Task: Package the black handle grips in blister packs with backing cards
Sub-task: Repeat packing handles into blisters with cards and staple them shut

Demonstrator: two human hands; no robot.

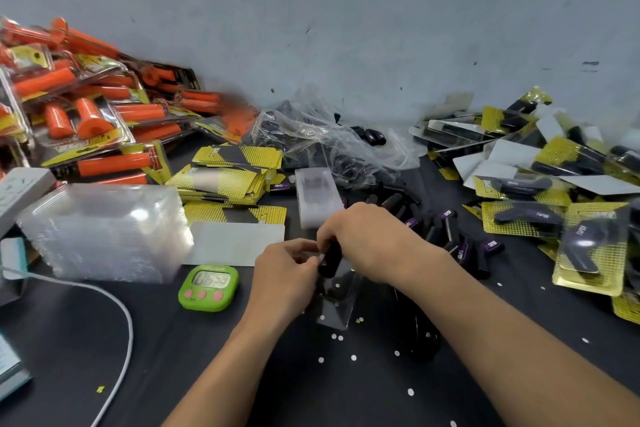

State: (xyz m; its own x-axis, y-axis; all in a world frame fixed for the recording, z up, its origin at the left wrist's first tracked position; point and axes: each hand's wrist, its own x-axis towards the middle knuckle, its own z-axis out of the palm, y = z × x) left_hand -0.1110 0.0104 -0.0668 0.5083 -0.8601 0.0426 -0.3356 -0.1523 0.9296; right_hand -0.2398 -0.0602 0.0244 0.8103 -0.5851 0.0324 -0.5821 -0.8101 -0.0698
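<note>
My right hand grips a black handle grip at the middle of the table, holding it over a clear blister pack. My left hand pinches the left edge of that blister at its top. Loose black grips with purple labels lie in a heap just right of my hands. A stack of yellow backing cards sits behind at the left, with a white card face down in front of it. A stack of empty clear blisters stands at the left.
Finished black-grip packs pile up on the right, orange-grip packs at the back left. A crumpled plastic bag lies by the wall. A green timer and a white cable lie left of my hands. Paper dots litter the black table.
</note>
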